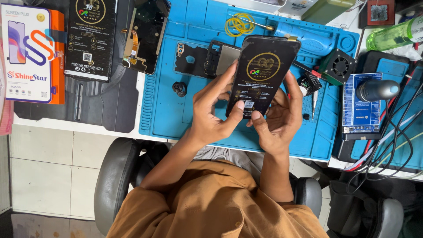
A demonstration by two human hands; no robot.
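light: bright, even daylight | shadows: soft, faint | focus: sharp | glare: slight sheen on blue mat

Both hands hold a black phone screen panel above the blue work mat on the counter. The left hand grips its lower left edge, the right hand its lower right. A phone frame lies on the mat behind.

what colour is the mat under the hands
Blue: the work mat shows best in the head view.

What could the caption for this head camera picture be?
Both hands, left hand and right hand, hold a black phone screen above a blue repair mat.
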